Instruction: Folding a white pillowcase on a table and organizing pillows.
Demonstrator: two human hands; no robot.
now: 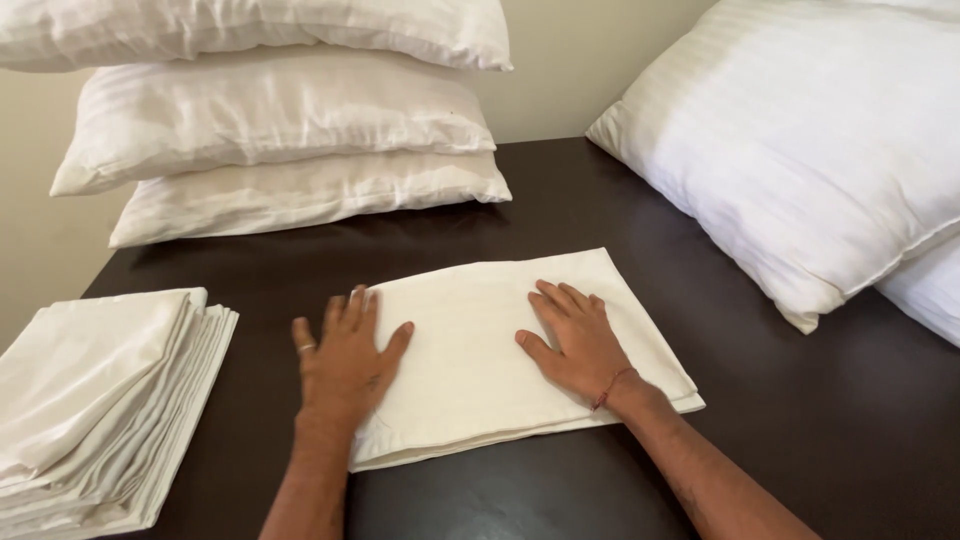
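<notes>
Item: folded white pillowcase (490, 350), lying flat at the middle of the dark table (800, 440). Left hand (345, 365) rests open, palm down, over its left edge, half on the table; right hand (575, 340) lies open and flat on its right half (neither grips). Handling, as judged: press from the centre outward, fingers spread, keeping edges aligned. Nearby: stack of folded linens (100, 400) at left; three stacked pillows (290, 140) behind.
</notes>
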